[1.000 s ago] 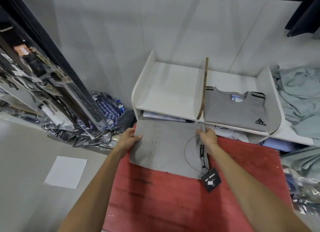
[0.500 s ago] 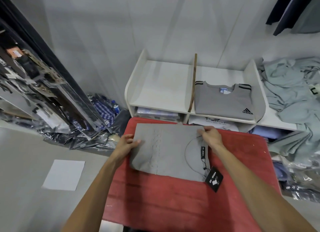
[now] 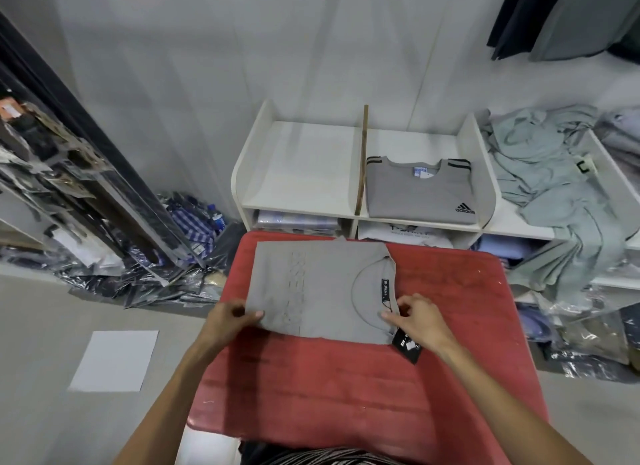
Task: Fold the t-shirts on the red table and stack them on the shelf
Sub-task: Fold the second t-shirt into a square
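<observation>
So 1 folded grey t-shirt [image 3: 420, 190] already sits in the shelf [image 3: 483, 173]'s right upper bay. You pinch the near edge of a 2nd folded shirt [image 3: 311, 291] on the red table [image 3: 346, 388] below: left hand [image 3: 228, 319] and right hand [image 3: 420, 317] both clamped. Lift and stack remain.

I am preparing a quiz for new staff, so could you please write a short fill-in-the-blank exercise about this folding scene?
1. The folded grey t-shirt lies on a ____ table.
2. The grey Adidas t-shirt lies in the ____ top compartment of the white shelf.
3. The black hang tag lies beside the ____ hand.
4. The left hand grips the folded shirt's near ____ corner.

Answers: red; right; right; left
</observation>
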